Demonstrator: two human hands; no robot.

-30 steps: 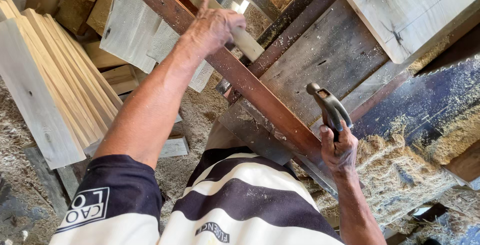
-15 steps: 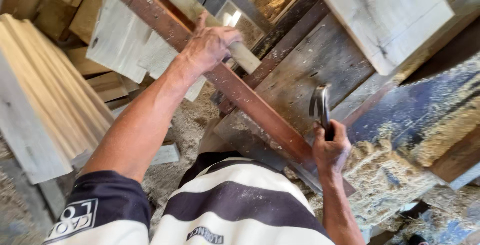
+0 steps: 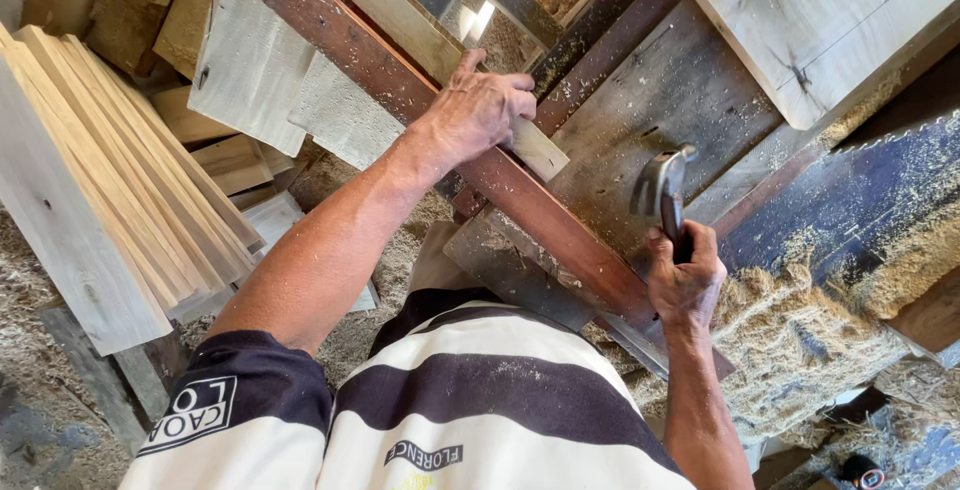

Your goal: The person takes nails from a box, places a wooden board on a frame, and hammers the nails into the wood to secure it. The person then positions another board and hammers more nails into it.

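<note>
Where the striped shirt (image 3: 470, 400) fills the bottom of the view, cream with dark bands, sleeves dark, dusted with sawdust. Just beyond it, right hand (image 3: 685, 280) closed tight round the handle of a claw hammer (image 3: 662, 190); fingers (image 3: 700, 250) wrapped fully, no gap showing, metal head raised above the fist and clear of the wood. Below and right of that hand, thick heap of sawdust (image 3: 800, 330) banked against a blue-grey surface (image 3: 860, 190).

Between the two arms, long reddish-brown rail (image 3: 520, 200) running diagonally from upper left to lower right across the bench (image 3: 680, 90) of dark weathered boards. Beside the rail's near end, grey metal plate (image 3: 510, 270) lying flat, touching the rail.

Further up, left hand (image 3: 480, 110) stretched out on a bare forearm, pressed down on a pale wooden slat (image 3: 420, 30) that lies along the rail; fingers (image 3: 515, 90) curled over the slat's top, thumb up at the far side. Whether anything small sits pinched under the fingers: cannot tell.

Left of the arm, stack of pale cut boards (image 3: 110, 190) leaning on edge, more loose offcuts (image 3: 250, 70) behind. Farthest, upper right, broad pale plank (image 3: 820, 20) with a pencil line across it.
</note>
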